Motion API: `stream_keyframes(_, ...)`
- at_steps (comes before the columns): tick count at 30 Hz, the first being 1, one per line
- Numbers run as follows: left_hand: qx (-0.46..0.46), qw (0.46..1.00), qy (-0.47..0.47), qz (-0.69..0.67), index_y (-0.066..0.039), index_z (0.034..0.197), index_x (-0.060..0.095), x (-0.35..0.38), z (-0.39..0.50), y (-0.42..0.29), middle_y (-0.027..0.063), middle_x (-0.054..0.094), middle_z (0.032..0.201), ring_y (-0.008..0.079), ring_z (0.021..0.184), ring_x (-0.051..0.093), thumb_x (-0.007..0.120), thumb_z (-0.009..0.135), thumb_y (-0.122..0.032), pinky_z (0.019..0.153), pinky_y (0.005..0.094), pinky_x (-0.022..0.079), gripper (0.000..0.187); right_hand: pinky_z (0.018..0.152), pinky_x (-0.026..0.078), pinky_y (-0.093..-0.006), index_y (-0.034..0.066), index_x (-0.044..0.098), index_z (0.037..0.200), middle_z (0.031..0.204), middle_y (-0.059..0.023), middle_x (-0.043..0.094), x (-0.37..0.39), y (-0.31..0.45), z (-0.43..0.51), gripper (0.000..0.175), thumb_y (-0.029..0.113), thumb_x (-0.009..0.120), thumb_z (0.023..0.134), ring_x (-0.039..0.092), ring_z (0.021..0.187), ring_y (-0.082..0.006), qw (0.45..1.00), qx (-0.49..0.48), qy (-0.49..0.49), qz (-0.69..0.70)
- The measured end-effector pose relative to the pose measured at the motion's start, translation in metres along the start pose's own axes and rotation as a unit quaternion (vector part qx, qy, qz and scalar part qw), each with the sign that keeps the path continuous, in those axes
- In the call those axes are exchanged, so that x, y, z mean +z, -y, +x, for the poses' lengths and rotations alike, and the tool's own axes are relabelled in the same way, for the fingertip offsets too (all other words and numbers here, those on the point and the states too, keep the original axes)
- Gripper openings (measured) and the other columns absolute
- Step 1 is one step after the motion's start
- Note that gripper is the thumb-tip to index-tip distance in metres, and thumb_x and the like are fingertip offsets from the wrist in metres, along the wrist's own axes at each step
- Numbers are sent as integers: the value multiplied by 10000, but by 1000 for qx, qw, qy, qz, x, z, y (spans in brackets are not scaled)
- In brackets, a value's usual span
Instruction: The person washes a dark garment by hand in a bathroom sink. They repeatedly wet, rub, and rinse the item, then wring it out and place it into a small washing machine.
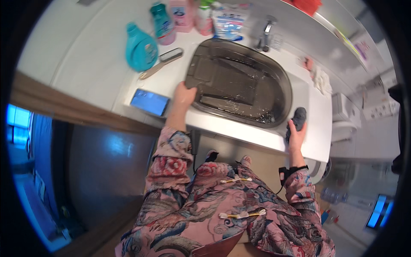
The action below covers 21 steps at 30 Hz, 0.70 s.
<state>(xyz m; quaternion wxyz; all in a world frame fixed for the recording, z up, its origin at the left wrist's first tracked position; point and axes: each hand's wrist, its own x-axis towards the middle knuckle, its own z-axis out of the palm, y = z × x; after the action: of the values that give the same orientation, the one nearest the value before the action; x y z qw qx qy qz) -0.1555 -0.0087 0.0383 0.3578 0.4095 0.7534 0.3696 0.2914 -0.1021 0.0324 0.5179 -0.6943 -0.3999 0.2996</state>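
Note:
A translucent dark grey plastic basin (237,77) rests on the white washbasin counter (224,127), with some water in its bottom. My left hand (185,96) grips the basin's left rim, thumb over the edge. In my right hand (296,135) is a bunched dark grey cloth (299,118), held beside the basin's right end, above the front of the white sink. The cloth's exact kind cannot be made out. Part of the sink lies hidden under the basin.
A phone (150,102) and a wooden-handled scrub brush (162,63) lie left of the basin. Behind them stand a teal detergent bottle (141,48), a second bottle (163,25), a pink bottle (182,16) and a detergent bag (229,22). A faucet (266,35) rises at the back.

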Motion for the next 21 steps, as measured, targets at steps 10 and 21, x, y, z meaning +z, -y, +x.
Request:
stream_keyframes(10,-53,941,117,-314,-21,1107,635,-16,-18,-18,69,687,1003,170,865,672,708,884,-169,719,299,562,278,829,475,-307,28,510,1198,1023,-79,619,-2,5,-1,576,285,814,781,579,911,-172,999,-9,-39,11)
stream_keyframes(21,43,904,133,-404,-9,1263,587,-15,-47,-53,78,632,1223,181,1089,611,669,936,-174,912,305,499,376,823,478,-301,33,506,1185,1016,-71,617,-1,10,-4,554,275,808,788,575,888,-160,999,-22,-28,3)
